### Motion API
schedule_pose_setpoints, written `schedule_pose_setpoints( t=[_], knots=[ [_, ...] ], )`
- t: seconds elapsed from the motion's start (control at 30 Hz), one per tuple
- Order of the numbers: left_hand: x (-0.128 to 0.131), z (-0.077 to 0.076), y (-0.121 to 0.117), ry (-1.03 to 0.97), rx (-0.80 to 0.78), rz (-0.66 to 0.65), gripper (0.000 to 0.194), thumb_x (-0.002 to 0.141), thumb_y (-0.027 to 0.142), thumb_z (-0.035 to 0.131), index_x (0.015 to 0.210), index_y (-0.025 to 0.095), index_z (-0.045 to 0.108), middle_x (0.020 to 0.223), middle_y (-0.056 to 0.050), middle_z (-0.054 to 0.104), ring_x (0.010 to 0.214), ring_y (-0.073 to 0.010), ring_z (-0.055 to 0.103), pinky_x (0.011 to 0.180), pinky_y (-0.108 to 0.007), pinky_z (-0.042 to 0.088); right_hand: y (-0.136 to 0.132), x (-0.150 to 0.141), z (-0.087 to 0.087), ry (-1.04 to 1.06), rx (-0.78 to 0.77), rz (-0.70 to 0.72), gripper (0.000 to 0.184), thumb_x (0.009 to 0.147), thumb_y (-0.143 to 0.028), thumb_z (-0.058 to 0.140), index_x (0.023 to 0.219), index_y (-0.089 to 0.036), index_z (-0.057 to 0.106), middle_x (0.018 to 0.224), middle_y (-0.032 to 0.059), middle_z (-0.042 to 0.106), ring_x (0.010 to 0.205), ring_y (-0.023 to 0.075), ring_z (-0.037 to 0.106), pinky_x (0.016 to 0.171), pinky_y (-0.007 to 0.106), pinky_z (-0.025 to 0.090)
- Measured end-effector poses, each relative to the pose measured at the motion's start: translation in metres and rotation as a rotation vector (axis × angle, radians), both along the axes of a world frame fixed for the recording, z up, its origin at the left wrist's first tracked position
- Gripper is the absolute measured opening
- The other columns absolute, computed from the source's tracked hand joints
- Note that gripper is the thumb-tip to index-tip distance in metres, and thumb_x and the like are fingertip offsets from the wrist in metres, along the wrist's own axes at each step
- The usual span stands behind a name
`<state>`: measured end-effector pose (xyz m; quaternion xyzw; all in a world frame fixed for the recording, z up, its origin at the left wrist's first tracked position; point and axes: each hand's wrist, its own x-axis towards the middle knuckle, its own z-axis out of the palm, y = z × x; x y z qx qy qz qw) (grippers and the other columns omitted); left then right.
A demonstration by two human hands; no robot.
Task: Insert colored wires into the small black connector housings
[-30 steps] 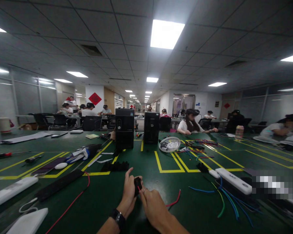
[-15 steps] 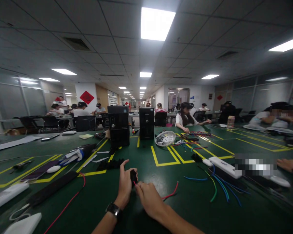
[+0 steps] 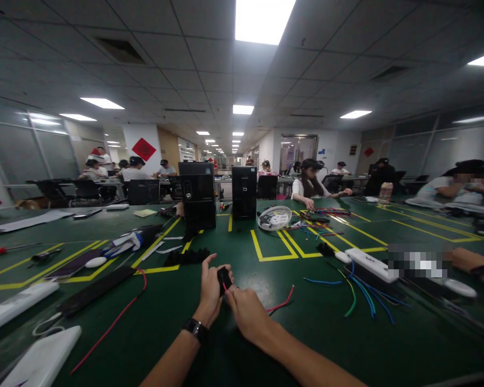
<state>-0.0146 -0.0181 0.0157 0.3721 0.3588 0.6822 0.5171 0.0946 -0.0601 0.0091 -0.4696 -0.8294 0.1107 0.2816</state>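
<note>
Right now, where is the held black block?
In the head view, the black block is at lower centre, in the left hand, with the right hand at its lower right.

My right hand partly hides the wire at the block, left of which a case is cut off.

The green worktop looks smooth, with a soft sheen under the light, and the yellow tape on it is duller. The small black piece looks matt; the short red wire has smooth plastic insulation. Glossy black plastic fronts the larger computer tower. The openwork basket appears to be white plastic, the sheets smooth paper, the crumpled black strip rough.
</note>
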Motion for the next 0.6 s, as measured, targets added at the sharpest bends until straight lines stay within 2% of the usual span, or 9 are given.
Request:
schedule_pose_setpoints(
  t=[0.17,0.27,0.43,0.5,0.6],
  knots=[
    [-0.014,-0.002,0.002,0.260,0.137,0.072,0.043,0.080,0.029,0.048,0.122,0.023,0.040,0.080,-0.001,0.062,0.060,-0.0128,0.058,0.054,-0.025,0.047,0.001,0.009,0.014,0.103,0.031,0.019,0.036,0.098,-0.024,0.030,0.081,-0.016,0.060,0.074,0.0035,0.066,0.065,0.0111,0.061,0.061,0.020,0.037],
    [-0.009,-0.003,0.001,0.164,0.093,0.055,0.044,0.080,0.028,0.047,0.123,0.024,0.039,0.080,0.000,0.062,0.061,-0.0132,0.059,0.055,-0.025,0.048,0.003,0.009,0.011,0.100,0.041,-0.019,0.037,0.099,-0.025,0.029,0.081,-0.017,0.061,0.075,0.0035,0.067,0.066,0.0111,0.061,0.061,0.020,0.037],
    [0.003,-0.005,0.001,-0.087,-0.061,-0.030,0.055,0.072,0.022,0.051,0.125,0.024,0.035,0.073,0.001,0.061,0.057,-0.0130,0.059,0.053,-0.026,0.048,0.002,-0.002,-0.009,-0.028,0.008,-0.059,0.035,0.099,-0.028,0.029,0.095,-0.016,0.062,0.080,0.0079,0.069,0.068,0.0140,0.064,0.058,0.022,0.036],
    [0.000,-0.005,0.002,-0.064,-0.043,-0.024,0.056,0.072,0.023,0.053,0.125,0.025,0.036,0.073,0.001,0.061,0.058,-0.0129,0.059,0.053,-0.026,0.048,0.002,-0.003,-0.008,-0.025,0.004,-0.062,0.036,0.099,-0.028,0.029,0.094,-0.016,0.063,0.080,0.0079,0.069,0.069,0.0142,0.064,0.059,0.022,0.037],
    [-0.006,-0.005,0.003,0.029,0.036,-0.013,0.052,0.073,0.028,0.055,0.122,0.025,0.038,0.075,0.002,0.061,0.059,-0.0120,0.059,0.054,-0.025,0.048,0.003,0.002,0.002,0.030,0.006,-0.059,0.037,0.098,-0.026,0.030,0.086,-0.017,0.063,0.078,0.0059,0.069,0.070,0.0130,0.063,0.063,0.021,0.038]
  ],
)
